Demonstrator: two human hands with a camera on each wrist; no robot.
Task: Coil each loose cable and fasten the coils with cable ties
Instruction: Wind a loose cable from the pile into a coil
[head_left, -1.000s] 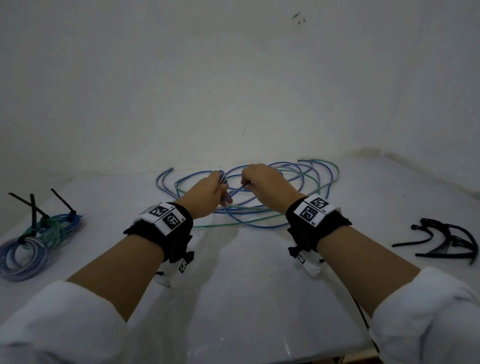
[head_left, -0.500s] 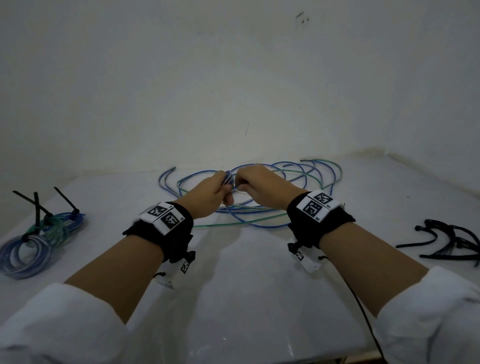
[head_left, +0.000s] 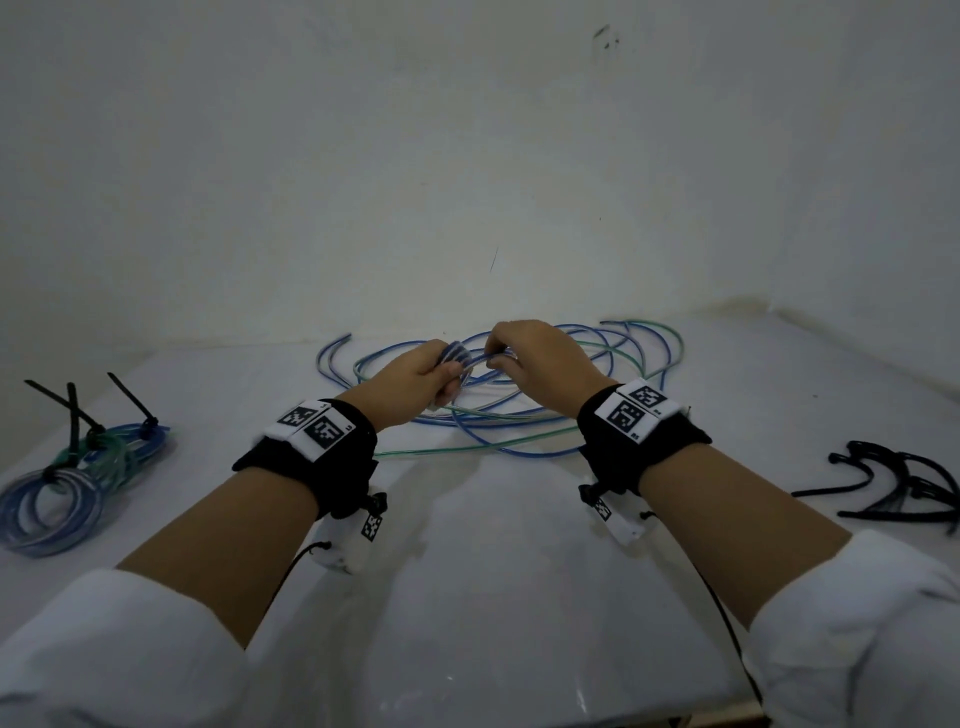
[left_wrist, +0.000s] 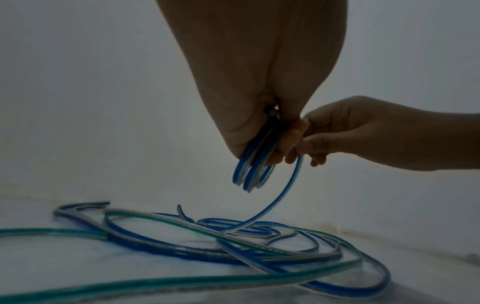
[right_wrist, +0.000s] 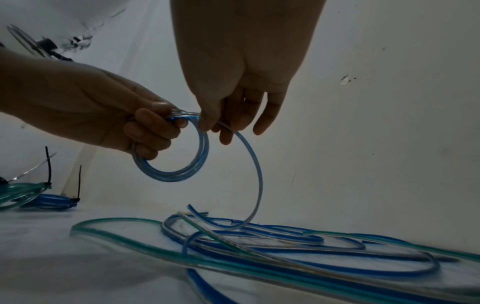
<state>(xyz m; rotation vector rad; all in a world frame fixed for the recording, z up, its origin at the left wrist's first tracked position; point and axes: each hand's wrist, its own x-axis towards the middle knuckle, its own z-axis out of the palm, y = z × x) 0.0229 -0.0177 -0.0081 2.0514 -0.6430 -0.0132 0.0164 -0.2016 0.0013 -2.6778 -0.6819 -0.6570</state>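
The left hand (head_left: 410, 376) grips a small coil of blue cable (right_wrist: 179, 164), fingers curled round its turns, held above the worktop (head_left: 493, 571). The right hand (head_left: 535, 358), touching the left, pinches the free run of the same blue cable (right_wrist: 255, 174) between thumb and fingertips; that run curves down to the loose blue and green cables (head_left: 519, 431) lying just beyond both hands. Tied coils (head_left: 72, 478) lie well left of the left hand, and black cable ties (head_left: 898, 488) well right of the right hand.

white table (head_left: 493, 597) against the wall, loose blue and green cables (head_left: 519, 441) mid-back, tied coils (head_left: 78, 478) far left, black cable ties (head_left: 904, 488) far right
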